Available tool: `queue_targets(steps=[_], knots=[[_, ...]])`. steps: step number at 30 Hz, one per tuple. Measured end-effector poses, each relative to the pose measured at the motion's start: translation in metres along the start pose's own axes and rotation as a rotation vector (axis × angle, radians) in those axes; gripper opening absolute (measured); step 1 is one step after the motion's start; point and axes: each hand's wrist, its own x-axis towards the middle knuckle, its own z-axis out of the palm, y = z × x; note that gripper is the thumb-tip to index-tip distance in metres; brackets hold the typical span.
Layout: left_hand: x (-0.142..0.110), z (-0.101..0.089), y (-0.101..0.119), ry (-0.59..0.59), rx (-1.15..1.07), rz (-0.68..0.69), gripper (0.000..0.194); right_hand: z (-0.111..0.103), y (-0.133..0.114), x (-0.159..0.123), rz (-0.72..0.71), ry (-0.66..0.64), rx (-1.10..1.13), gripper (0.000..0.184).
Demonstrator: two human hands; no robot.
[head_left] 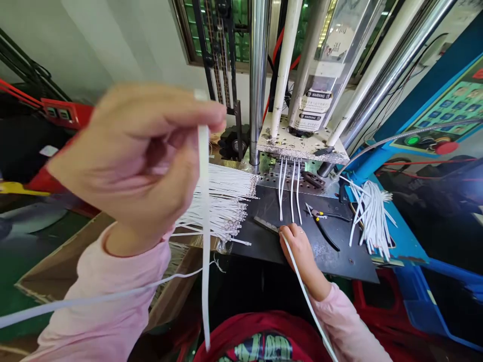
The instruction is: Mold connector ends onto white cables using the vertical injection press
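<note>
My left hand (139,161) is raised close to the camera, fingers pinched shut on a white flat cable (204,211) that hangs down from it. My right hand (300,249) rests low on the dark metal work plate (339,261), closed on another white cable (305,291) that trails back toward me. Its fingers lie beside a small metal tool (266,224). Several white cables (290,191) hang from the machine's fixture (300,146) just beyond that hand.
A thick bundle of white cables (226,201) lies left of the plate over a cardboard box (49,271). Pliers (322,221) lie on the plate. A loose pile of cables (372,216) sits at right, by a blue control panel (445,115). Steel columns (258,75) rise behind.
</note>
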Motion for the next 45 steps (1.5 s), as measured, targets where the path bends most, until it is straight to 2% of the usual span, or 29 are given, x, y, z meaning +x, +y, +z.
queue_targets(steps=[2, 4, 7, 9, 11, 14, 17, 24, 28, 33, 38, 42, 45], knots=[[-0.014, -0.002, -0.002, -0.073, 0.080, 0.113, 0.023, -0.003, 0.008, 0.001, -0.097, -0.054, 0.009, 0.022], [-0.039, -0.001, -0.005, -0.142, 0.097, 0.096, 0.027, -0.008, 0.016, 0.001, -0.189, -0.103, 0.053, 0.022], [-0.097, 0.013, -0.010, -0.380, -0.031, -0.120, 0.023, -0.018, 0.025, 0.001, -0.239, -0.135, 0.215, 0.021], [-0.142, 0.028, -0.013, -0.533, -0.110, -0.290, 0.014, -0.027, 0.028, 0.002, -0.161, -0.067, 0.354, 0.018], [-0.180, 0.044, -0.015, -0.686, -0.130, -0.421, 0.015, -0.035, 0.029, 0.003, -0.062, -0.002, 0.435, 0.015], [-0.210, 0.065, -0.017, -0.887, -0.120, -0.537, 0.018, -0.045, 0.029, 0.002, 0.006, -0.049, 0.414, 0.013], [-0.211, 0.080, -0.021, -1.007, -0.096, -0.586, 0.015, -0.047, 0.026, 0.002, 0.017, -0.168, 0.331, 0.014], [-0.204, 0.092, -0.036, -1.074, -0.066, -0.638, 0.018, -0.046, 0.018, 0.014, 0.032, -0.262, 0.192, 0.016], [-0.201, 0.096, -0.038, -1.210, -0.032, -0.544, 0.024, -0.053, 0.019, 0.022, -0.012, -0.341, 0.156, 0.016], [-0.200, 0.095, -0.019, -1.320, 0.146, -0.362, 0.023, -0.056, 0.025, 0.024, -0.037, -0.372, 0.224, 0.017], [-0.210, 0.086, -0.005, -1.248, 0.202, -0.366, 0.023, -0.055, 0.019, 0.015, 0.004, -0.344, 0.209, 0.016], [-0.217, 0.080, -0.008, -1.149, 0.108, -0.434, 0.017, -0.056, 0.011, 0.006, 0.010, -0.322, 0.125, 0.017], [-0.219, 0.080, -0.011, -1.121, 0.087, -0.448, 0.015, -0.053, 0.008, 0.000, -0.028, -0.298, 0.046, 0.018]])
